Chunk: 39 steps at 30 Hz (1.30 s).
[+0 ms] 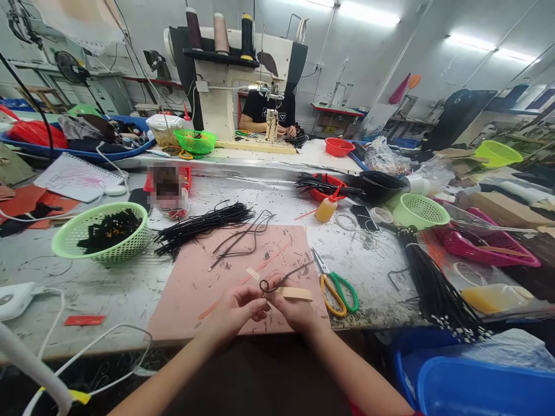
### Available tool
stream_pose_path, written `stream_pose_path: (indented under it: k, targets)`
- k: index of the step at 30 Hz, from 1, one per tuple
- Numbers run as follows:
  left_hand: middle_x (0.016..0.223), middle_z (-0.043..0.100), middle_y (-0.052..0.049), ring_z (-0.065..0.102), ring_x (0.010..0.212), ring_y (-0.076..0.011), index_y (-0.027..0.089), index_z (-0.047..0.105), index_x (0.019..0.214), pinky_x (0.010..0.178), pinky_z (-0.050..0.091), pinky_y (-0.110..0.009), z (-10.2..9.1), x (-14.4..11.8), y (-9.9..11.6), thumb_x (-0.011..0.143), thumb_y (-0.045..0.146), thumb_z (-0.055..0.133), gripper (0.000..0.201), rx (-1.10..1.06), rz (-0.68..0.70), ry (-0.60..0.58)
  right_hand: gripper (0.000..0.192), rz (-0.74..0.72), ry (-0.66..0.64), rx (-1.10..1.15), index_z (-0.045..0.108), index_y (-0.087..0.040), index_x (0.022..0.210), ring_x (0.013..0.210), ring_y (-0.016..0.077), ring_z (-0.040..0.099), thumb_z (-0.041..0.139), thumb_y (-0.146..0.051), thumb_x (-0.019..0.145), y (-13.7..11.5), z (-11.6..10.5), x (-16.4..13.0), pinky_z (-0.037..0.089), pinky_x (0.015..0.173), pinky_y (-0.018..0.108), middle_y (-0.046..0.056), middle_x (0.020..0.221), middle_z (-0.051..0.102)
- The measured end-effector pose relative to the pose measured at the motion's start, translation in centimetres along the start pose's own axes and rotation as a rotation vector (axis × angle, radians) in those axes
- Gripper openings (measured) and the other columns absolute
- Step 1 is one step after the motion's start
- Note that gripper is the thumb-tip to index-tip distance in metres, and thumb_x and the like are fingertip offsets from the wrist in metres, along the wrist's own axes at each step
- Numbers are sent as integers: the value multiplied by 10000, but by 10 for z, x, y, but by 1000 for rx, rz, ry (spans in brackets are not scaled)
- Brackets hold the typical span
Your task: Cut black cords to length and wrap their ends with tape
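Your left hand (234,309) and right hand (295,303) meet at the pink mat's (195,277) near edge, fingertips pinched on a thin black cord (277,281) curled into a loop. It looks light and limp; grip beside the loop.

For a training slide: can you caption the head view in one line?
Both hands, left hand and right hand, pinch a looped black cord over a pink mat, scissors beside.
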State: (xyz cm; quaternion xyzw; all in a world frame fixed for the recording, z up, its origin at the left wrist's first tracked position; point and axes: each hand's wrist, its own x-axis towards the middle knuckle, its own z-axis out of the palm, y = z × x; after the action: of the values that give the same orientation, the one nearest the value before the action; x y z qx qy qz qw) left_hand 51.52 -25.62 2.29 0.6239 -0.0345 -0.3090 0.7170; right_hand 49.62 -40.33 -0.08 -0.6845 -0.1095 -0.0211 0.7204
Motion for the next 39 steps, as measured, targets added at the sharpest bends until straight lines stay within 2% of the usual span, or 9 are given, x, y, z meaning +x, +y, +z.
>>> stream_pose_path:
  k: [6, 10, 13, 16, 21, 26, 32, 35, 39]
  targets:
    - [498, 550, 30, 460, 466, -83, 149, 606, 590, 503, 380, -229, 4, 3, -2, 586, 405, 667, 263, 75, -45, -12, 91, -148, -133, -385, 507, -206, 720, 762, 142, 521, 506, -259, 794, 1, -16, 1, 442, 678, 267, 21, 797, 517]
    - [441, 536, 40, 449, 426, -71, 153, 546, 510, 469, 353, -210, 6, 8, -5, 579, 314, 652, 205, 115, -156, -7, 122, -168, -60, -822, 576, -208, 723, 875, 170, 522, 470, -186, 779, 3, -60, -1, 418, 790, 312, 38, 861, 569]
    - [416, 543, 30, 448, 390, -67, 151, 550, 515, 425, 322, -195, 6, 13, -9, 591, 258, 623, 151, 116, -287, -30, 220, 147, 118, -1087, 621, -212, 832, 924, 171, 530, 412, -168, 781, 7, -110, -3, 407, 817, 294, 42, 983, 576]
    - [406, 538, 22, 424, 345, -58, 151, 538, 501, 379, 276, -183, 7, 22, -15, 604, 247, 588, 149, 73, -358, -74, 364, 585, 136, -1346, 577, -190, 1081, 959, 177, 546, 414, -164, 756, 10, -159, -3, 405, 794, 251, 71, 1073, 580]
    - [422, 562, 9, 435, 339, -49, 132, 569, 537, 362, 264, -168, 8, 34, -22, 601, 252, 611, 142, 33, -349, -78, 344, 814, 219, -1489, 650, -66, 906, 893, 286, 584, 430, -295, 773, 7, -204, -4, 411, 733, 338, 188, 901, 639]
    - [456, 603, 1, 484, 372, -56, 124, 587, 577, 373, 292, -158, 8, 37, -20, 602, 269, 652, 161, -8, -283, -21, 399, 772, 318, -1604, 617, -107, 983, 930, 299, 568, 379, -379, 816, -4, -182, -13, 415, 718, 362, 189, 1025, 595]
    - [441, 580, -9, 467, 362, -54, 102, 589, 568, 355, 291, -153, 7, 35, -10, 626, 240, 645, 161, -129, -313, 17, 412, 679, 50, -1630, 470, -105, 1204, 750, 261, 628, 389, -132, 801, 5, -118, -38, 433, 602, 325, 158, 898, 643]
    - [467, 553, 16, 452, 373, -34, 114, 576, 611, 364, 305, -132, 6, 34, -9, 676, 210, 600, 118, -216, -339, 83, 494, 679, 56, -1645, 385, -80, 1271, 734, 247, 635, 349, -42, 780, 9, -108, -45, 438, 594, 311, 158, 855, 659]
    - [500, 509, 46, 431, 376, -15, 138, 550, 660, 369, 308, -110, 4, 33, -11, 723, 186, 548, 79, -307, -355, 176, 491, 635, 53, -1616, 379, -91, 1281, 749, 259, 629, 391, -144, 793, 10, -109, -50, 448, 609, 319, 154, 860, 662]
